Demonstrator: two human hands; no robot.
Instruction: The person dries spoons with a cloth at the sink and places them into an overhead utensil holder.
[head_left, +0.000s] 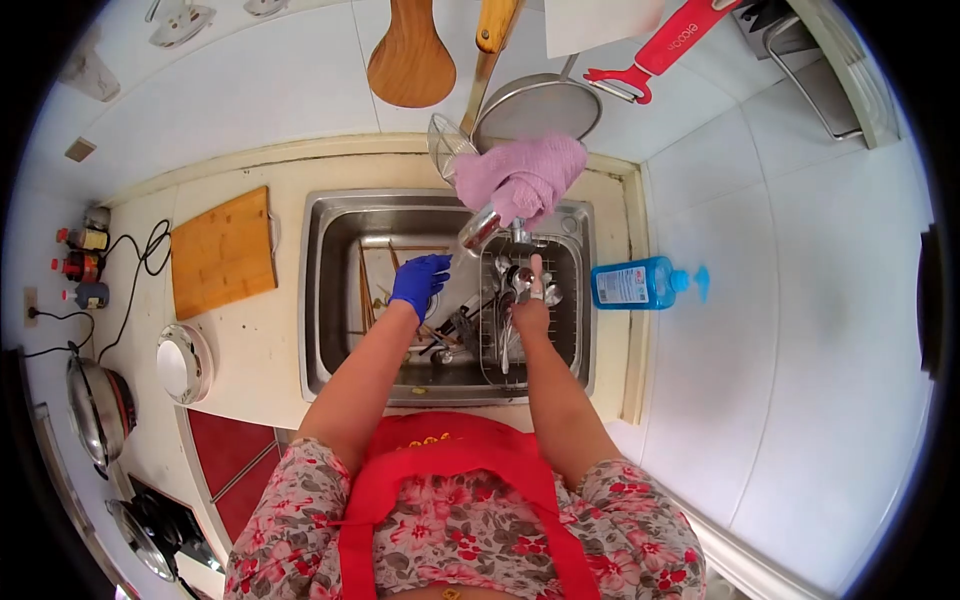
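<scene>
My left hand (421, 284), in a blue rubber glove, is over the middle of the steel sink (335, 362), its fingers stretched out to the right below the faucet (479, 229). It holds nothing that I can see. Wooden chopsticks (366, 285) and other utensils lie on the sink floor around it. My bare right hand (531, 315) is over the wire basket (566, 352) on the sink's right side. It appears closed on a metal spoon (522, 281), one finger stretched forward. More metal spoons lie close beside it; its grip is partly hidden.
A pink cloth (525, 175) is wrapped over the faucet. To the right stands a blue soap bottle (633, 284). A cutting board (224, 253) and a white round dish (184, 364) are on the left counter. A strainer (537, 112) and a wooden spatula (411, 60) hang on the wall.
</scene>
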